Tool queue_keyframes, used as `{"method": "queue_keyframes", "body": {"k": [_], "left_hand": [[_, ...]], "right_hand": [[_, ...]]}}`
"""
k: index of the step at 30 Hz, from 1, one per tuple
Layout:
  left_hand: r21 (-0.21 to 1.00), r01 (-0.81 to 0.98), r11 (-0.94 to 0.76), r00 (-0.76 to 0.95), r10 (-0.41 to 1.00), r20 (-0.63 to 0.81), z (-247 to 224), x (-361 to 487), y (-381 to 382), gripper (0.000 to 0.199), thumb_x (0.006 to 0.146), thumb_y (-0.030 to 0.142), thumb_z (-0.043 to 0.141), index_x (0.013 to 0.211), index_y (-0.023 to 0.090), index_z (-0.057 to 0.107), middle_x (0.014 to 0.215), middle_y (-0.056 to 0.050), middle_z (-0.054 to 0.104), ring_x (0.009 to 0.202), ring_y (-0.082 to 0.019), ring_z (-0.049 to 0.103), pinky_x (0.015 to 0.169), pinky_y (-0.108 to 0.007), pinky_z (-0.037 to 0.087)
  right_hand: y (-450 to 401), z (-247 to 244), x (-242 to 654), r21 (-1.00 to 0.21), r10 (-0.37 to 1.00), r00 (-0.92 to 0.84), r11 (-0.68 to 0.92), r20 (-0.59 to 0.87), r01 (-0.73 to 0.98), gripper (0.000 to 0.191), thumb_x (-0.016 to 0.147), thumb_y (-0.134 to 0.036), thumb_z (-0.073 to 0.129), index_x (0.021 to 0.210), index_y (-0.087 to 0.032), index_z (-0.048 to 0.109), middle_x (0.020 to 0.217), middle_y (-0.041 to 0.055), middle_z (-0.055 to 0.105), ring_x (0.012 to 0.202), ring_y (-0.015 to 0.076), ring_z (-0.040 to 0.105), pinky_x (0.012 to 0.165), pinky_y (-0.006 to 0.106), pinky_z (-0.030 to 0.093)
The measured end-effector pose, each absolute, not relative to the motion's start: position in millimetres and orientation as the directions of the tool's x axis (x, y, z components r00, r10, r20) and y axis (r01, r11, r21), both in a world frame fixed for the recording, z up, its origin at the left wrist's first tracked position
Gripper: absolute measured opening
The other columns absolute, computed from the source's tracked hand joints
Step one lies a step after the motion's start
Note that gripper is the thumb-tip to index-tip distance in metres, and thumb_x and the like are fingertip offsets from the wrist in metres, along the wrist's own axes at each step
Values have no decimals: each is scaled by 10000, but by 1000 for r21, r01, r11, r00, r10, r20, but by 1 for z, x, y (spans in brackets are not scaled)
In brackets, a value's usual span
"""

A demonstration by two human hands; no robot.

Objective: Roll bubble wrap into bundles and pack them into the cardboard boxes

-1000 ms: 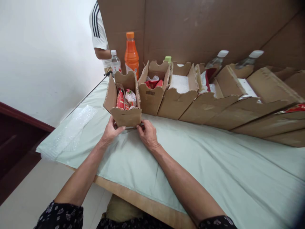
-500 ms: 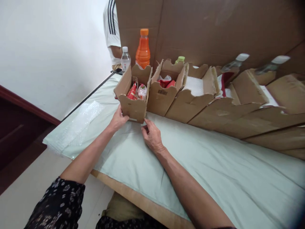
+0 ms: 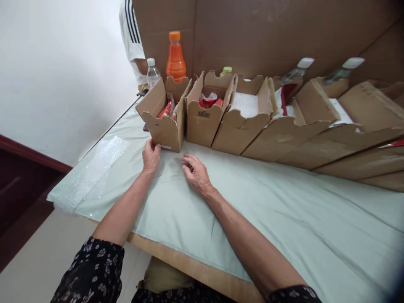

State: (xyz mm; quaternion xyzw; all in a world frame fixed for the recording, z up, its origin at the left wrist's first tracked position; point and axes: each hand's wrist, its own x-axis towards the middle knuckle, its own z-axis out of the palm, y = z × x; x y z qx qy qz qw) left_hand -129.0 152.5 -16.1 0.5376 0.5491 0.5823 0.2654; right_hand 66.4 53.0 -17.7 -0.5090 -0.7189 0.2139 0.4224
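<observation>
The leftmost cardboard box [image 3: 162, 130], with red packets [image 3: 165, 110] inside, stands at the left end of a row of open boxes. My left hand [image 3: 151, 155] is at its lower left front corner, fingertips close to or touching the cardboard, fingers apart and nothing held. Just in front of its lower right corner, my right hand [image 3: 195, 171] rests low over the pale green cloth [image 3: 227, 210], its fingers loosely curled and apart, holding nothing. Beside that box stands a second box [image 3: 202, 126] with red and white packets.
Behind the boxes stand an orange bottle [image 3: 176, 61], a clear bottle [image 3: 153, 75] and white-capped bottles. Bubble wrap [image 3: 97, 168] lies at the left. A large cardboard panel [image 3: 252, 38] rises behind. A person's striped white sleeve [image 3: 131, 33] shows at the back left.
My right hand has come away from the leftmost box, and my left hand has loosened at its corner. The box now sits square beside its neighbour. The whole view has shifted slightly.
</observation>
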Motion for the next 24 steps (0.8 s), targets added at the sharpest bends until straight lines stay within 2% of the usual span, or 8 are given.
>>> {"method": "queue_keyframes", "body": {"k": [2, 5, 8, 10, 13, 17, 20, 24], "left_hand": [[921, 294, -257, -292, 893, 343, -16, -129, 153, 294, 827, 261, 622, 1106, 176, 653, 1022, -78, 730, 989, -244, 689, 985, -391, 543], [915, 307, -263, -294, 888, 354, -19, -129, 153, 307, 832, 283, 632, 1117, 175, 661, 1012, -70, 721, 972, -233, 681, 976, -380, 534], [909, 318, -270, -279, 890, 362, -21, -131, 154, 321, 839, 302, 638, 1138, 187, 662, 1019, -56, 719, 961, -220, 673, 970, -365, 530], [906, 325, -271, -268, 892, 363, -21, -132, 154, 329, 841, 305, 638, 1148, 188, 661, 1018, -53, 719, 950, -219, 665, 968, -368, 528], [904, 331, -271, -258, 895, 363, -21, -133, 155, 324, 845, 302, 637, 1147, 188, 663, 1017, -54, 716, 957, -227, 658, 979, -383, 524], [901, 333, -277, -242, 899, 366, -21, -134, 155, 336, 851, 290, 632, 1165, 180, 672, 1080, -78, 720, 958, -231, 660, 966, -396, 530], [898, 339, -280, -231, 901, 368, -22, -135, 156, 353, 864, 281, 630, 1198, 179, 676, 1126, -91, 719, 951, -227, 664, 948, -394, 538], [888, 366, -279, -240, 893, 379, -22, -136, 157, 362, 857, 284, 656, 1208, 208, 699, 1118, -70, 698, 929, -217, 650, 956, -385, 530]], "right_hand": [[51, -9, 71, -738, 911, -77, 376, 406, 560, 354, 940, -212, 513, 1216, -203, 735, 1383, 133, 700, 961, 198, 750, 946, 377, 638], [58, 20, 86, -696, 870, 14, 385, 493, 606, 395, 989, -210, 446, 1294, -225, 698, 1460, 131, 650, 1184, 229, 706, 988, 394, 622], [83, 66, 108, -551, 755, 66, 412, 652, 725, 520, 1006, -193, 426, 1514, -224, 533, 1619, 141, 501, 1416, 263, 571, 1073, 438, 582], [105, 98, 119, -444, 755, 18, 367, 656, 817, 610, 1004, -208, 459, 1610, -190, 397, 1670, 164, 411, 1468, 312, 519, 1125, 493, 544], [132, 137, 125, -334, 857, -6, 207, 515, 919, 577, 976, -211, 542, 1547, -147, 480, 1546, 184, 524, 1378, 371, 583, 1132, 583, 511], [140, 159, 122, -290, 921, 44, 76, 386, 954, 307, 939, -129, 543, 1161, -154, 754, 1091, 111, 733, 1083, 315, 714, 1023, 558, 552], [131, 157, 126, -293, 888, -1, 153, 459, 944, 250, 926, -147, 556, 1007, -175, 790, 863, 58, 730, 920, 258, 714, 933, 488, 574], [118, 148, 131, -276, 843, -55, 236, 536, 932, 230, 923, -193, 567, 987, -201, 787, 879, 39, 757, 846, 227, 695, 879, 434, 574]]}}
